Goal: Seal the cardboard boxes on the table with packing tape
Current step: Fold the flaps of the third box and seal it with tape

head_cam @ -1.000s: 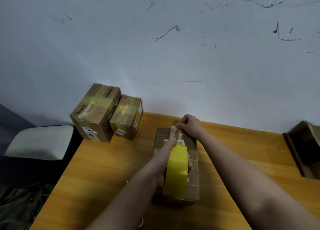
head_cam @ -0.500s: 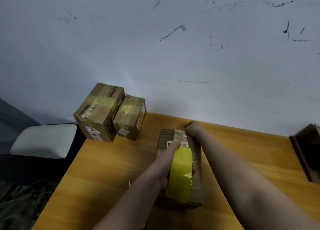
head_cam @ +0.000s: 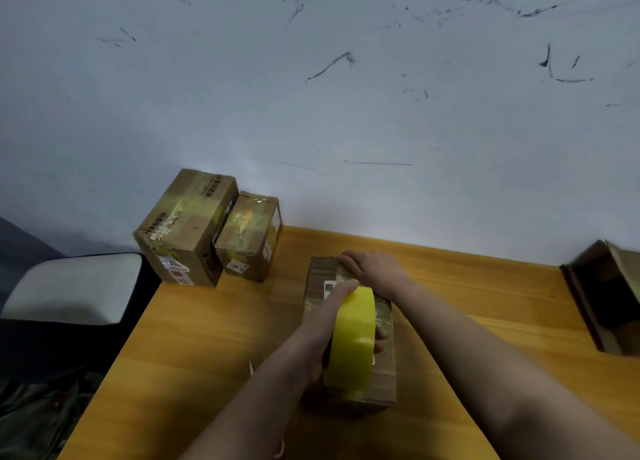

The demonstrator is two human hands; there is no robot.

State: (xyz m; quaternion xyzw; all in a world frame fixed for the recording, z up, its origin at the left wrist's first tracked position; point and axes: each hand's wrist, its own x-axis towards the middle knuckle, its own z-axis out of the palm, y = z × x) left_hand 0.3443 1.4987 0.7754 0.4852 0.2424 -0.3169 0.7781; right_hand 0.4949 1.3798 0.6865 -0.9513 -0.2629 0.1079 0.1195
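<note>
1. Head view, work item: cardboard box (head_cam: 382,373), brown, lying flat on the wooden table (head_cam: 194,348), long axis running away from the camera, a white label on its top near the far end.
2. Tape roll (head_cam: 353,335): yellow, standing on edge on top of the box.
3. Left hand (head_cam: 320,331): grips the roll, index finger stretched along its upper rim, fingertips showing at the roll's right side.
4. Right hand (head_cam: 372,269): lies on the box's far end, fingers bent over the far edge, pressing there.
5. Taped box, large (head_cam: 183,231): far left table corner, against the wall.
6. Taped box, small (head_cam: 251,238): touching the large one's right side.
7. Open carton (head_cam: 602,297): right edge, partly out of frame.
</note>
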